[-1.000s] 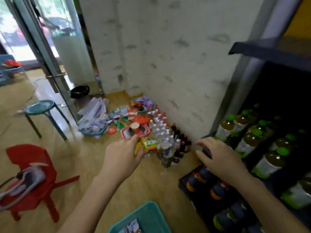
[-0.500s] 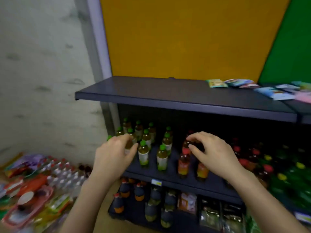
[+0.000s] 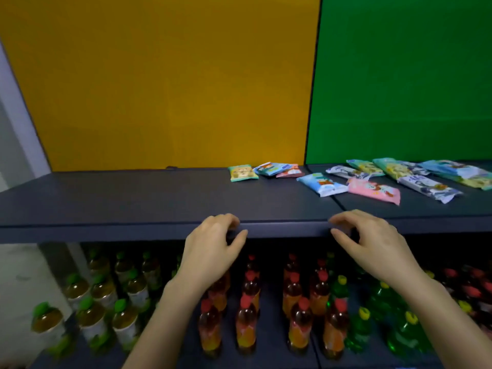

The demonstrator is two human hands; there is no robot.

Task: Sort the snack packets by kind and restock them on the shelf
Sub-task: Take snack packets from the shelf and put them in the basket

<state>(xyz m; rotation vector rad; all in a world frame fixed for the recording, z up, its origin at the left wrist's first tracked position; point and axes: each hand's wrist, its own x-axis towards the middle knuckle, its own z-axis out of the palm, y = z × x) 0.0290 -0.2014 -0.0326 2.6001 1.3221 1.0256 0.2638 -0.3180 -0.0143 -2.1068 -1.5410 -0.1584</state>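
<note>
A: What sits around the dark shelf (image 3: 133, 198), starting from its left end?

B: Below it at that end stand green-capped bottles (image 3: 93, 315), then red-capped bottles (image 3: 247, 312), then green bottles with yellow caps (image 3: 383, 302) further right. Both forearms cross in front of the bottle rows.

A: And the hands?

B: The left hand (image 3: 210, 251) and right hand (image 3: 372, 249) hover at the shelf's front edge, fingers loosely curled, empty; whether the fingertips touch the edge I cannot tell.

A: Where are the snack packets (image 3: 372, 177)?

B: Scattered flat on the shelf's right part, one yellow-green packet (image 3: 242, 172) leftmost, behind the hands.

A: Open room?

B: The shelf's left half is bare, backed by the orange panel (image 3: 165, 83); the green panel (image 3: 404, 75) stands behind the packets.
</note>
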